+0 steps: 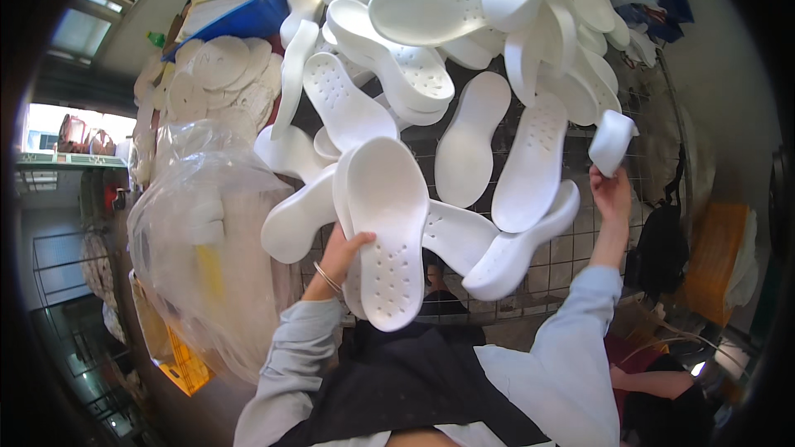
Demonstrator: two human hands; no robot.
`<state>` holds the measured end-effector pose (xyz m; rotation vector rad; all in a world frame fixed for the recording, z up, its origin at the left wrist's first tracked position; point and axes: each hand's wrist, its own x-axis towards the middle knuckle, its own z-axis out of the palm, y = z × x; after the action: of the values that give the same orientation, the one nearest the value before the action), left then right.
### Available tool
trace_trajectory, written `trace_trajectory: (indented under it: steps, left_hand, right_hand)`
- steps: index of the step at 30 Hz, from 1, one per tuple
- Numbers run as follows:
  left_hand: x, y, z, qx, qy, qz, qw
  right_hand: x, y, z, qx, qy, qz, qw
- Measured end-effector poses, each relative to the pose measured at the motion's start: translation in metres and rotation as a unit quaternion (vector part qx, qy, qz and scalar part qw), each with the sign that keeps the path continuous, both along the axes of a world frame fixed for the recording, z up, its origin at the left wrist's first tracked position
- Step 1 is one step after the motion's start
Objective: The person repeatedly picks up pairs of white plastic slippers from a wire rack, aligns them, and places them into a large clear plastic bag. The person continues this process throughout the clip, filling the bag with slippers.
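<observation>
Across the wire-mesh surface (563, 258), taken as the landmark for every place below, spreads a heap of white soles (426, 13), thickest at its far side and thinning to single pieces toward its near edge; some lie perforated face up, others show a plain face, and several lean on their neighbours. Just off its left side bulges a big clear plastic bag (207, 281), its contents blurred by the film; beyond its far left corner stands a blue bin (263, 7); near that same corner lie overlapping flat white discs (224, 62).

Over the middle of the surface's near edge is a held stack (387, 236) of at least two soles, the top one showing its holes at the end nearest the body; off to its right side, raised, is a smaller-looking white piece (613, 142), turned so end-on that I cannot tell whether it is a whole sole.

Over the near edge, the left hand (335, 261) grips the stack from its left flank, thumb laid over the top, fingers hidden below; at the right side, the right hand (611, 194) pinches the white piece by its lower end.

The soles look like moulded foam: probably light, fairly stiff with a little give, and hardly fragile, though their smooth faces may slide when stacked; the narrow waist seems the best hold, thumb above and fingers beneath, with edges aligned.
</observation>
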<state>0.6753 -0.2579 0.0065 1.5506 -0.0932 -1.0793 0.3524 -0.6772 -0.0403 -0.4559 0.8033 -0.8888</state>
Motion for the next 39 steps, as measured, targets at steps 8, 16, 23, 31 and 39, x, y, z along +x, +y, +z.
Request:
trace_trajectory:
  steps: [8, 16, 23, 31, 39]
  left_hand:
    - [0.038, 0.020, 0.019, 0.064, -0.067, -0.003, 0.996]
    - [-0.018, 0.137, -0.013, 0.015, 0.078, 0.198, 0.977]
    - [-0.014, 0.281, 0.008, 0.014, -0.036, 0.471, 0.882]
    - [0.006, 0.376, -0.026, 0.213, -0.149, 0.241, 0.935]
    - [-0.039, 0.379, -0.001, -0.074, -0.163, 0.553, 0.814]
  right_hand:
    - [0.142, 0.198, 0.109, -0.188, 0.182, 0.545, 0.796]
    - [0.372, 0.136, 0.091, -0.681, 0.440, 0.242, 0.533]
    - [0.253, 0.360, 0.134, -0.471, 0.008, 0.534, 0.702]
    - [0.298, 0.520, -0.002, -0.431, 0.099, 0.674, 0.592]
    - [0.316, 0.509, 0.049, -0.582, -0.121, 0.634, 0.495]
